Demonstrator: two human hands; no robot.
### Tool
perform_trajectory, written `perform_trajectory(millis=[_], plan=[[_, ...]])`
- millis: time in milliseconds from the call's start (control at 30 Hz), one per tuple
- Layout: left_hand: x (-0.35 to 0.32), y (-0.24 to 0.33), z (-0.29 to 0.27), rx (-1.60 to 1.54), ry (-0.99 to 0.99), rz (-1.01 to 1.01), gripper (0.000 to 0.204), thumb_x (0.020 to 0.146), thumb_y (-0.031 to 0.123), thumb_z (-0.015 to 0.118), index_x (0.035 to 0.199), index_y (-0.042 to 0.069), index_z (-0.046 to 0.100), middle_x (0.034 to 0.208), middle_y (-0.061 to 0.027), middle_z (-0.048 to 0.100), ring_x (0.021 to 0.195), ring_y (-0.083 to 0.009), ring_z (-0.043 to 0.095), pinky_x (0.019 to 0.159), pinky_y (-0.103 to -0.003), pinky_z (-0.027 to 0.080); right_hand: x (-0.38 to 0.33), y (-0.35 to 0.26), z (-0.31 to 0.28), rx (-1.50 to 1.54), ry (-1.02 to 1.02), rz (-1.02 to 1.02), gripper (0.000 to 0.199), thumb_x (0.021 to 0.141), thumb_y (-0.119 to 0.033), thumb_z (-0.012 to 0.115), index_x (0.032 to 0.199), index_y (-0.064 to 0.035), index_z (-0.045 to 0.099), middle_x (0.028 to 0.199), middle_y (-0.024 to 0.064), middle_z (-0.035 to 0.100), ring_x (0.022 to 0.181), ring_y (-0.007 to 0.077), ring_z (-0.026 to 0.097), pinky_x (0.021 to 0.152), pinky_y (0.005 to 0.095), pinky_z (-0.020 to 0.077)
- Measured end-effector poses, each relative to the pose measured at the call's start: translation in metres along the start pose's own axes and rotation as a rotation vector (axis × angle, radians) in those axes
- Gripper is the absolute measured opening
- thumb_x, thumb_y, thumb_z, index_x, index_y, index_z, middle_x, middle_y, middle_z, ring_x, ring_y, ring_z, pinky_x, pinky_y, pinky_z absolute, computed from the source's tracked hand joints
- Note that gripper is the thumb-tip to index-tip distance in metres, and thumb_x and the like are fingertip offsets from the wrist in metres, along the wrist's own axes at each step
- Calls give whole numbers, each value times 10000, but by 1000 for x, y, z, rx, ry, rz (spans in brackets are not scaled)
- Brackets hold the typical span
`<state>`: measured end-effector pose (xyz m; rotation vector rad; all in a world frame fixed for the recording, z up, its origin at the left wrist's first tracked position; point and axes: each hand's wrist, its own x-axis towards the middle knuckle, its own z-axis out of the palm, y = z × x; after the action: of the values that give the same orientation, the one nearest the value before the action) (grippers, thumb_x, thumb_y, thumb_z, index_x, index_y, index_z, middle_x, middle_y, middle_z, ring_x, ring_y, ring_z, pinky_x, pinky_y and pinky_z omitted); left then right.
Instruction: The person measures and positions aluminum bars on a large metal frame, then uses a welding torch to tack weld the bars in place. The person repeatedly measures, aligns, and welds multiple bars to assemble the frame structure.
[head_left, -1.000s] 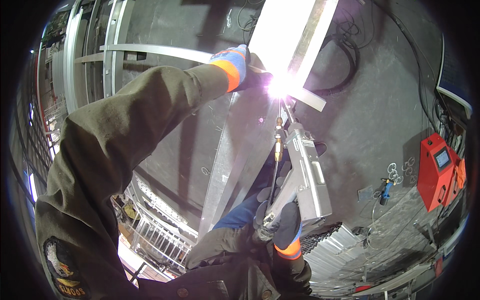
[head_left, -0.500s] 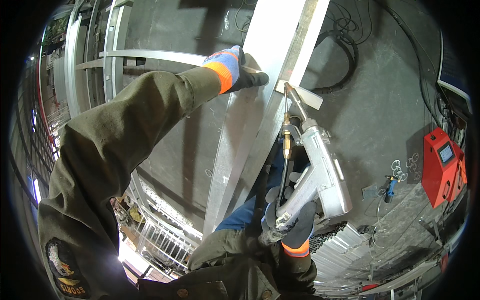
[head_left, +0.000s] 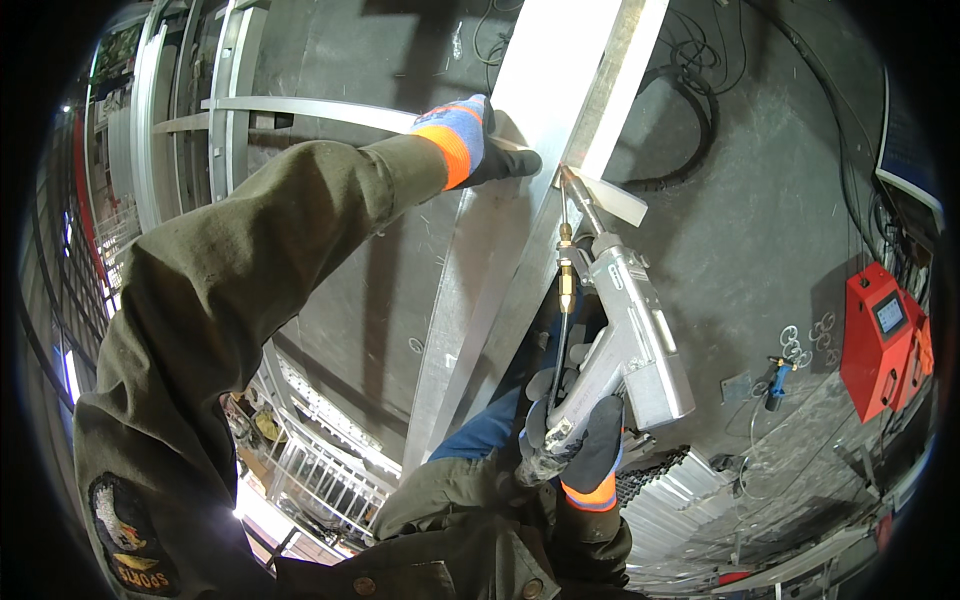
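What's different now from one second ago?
The bright light at the tip of the welding gun has gone out, and the gun's back end has swung a little to the right. Nothing was newly taken hold of or let go. The right hand still grips the gun, the left hand is still at the metal beam, and the red machine hasn't moved.

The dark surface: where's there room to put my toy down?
Bare room shows between the metal gun and the red box, well above the blue tool. Another patch, mostly bare, lies between the left sleeve and the long beam. It's crowded around the gun's tip and the left hand.
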<state>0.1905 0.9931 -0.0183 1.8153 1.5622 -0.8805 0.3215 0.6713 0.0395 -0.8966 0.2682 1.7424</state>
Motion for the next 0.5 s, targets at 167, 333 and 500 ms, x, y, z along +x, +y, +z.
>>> perform_trajectory(millis=[167, 333, 500], plan=[[-1, 0, -1, -2, 12, 12, 928, 729, 709, 785, 1315, 13, 599, 1307, -234, 653, 1241, -391, 622, 1054, -438, 484, -3, -1, 0, -109, 39, -10, 666, 1018, -549, 525, 1473, -90, 362, 1079, 240, 619, 597, 222, 633, 460, 359, 531], [10, -5, 8, 63, 32, -28, 726, 791, 602, 793, 1258, 86, 585, 1225, -155, 690, 1160, -314, 670, 999, -406, 511, -5, -1, -1, -122, 6, -24, 674, 1018, -550, 521, 1469, -72, 367, 1048, 218, 627, 598, 214, 625, 469, 353, 519], [28, -12, 20, 355, -18, -22, 410, 970, 233, 625, 1347, 104, 529, 1234, -74, 684, 1156, -242, 675, 1050, -355, 463, -9, 3, -3, -177, 51, -7, 669, 1023, -558, 506, 1438, -46, 388, 977, 191, 625, 603, 208, 619, 482, 348, 512]])
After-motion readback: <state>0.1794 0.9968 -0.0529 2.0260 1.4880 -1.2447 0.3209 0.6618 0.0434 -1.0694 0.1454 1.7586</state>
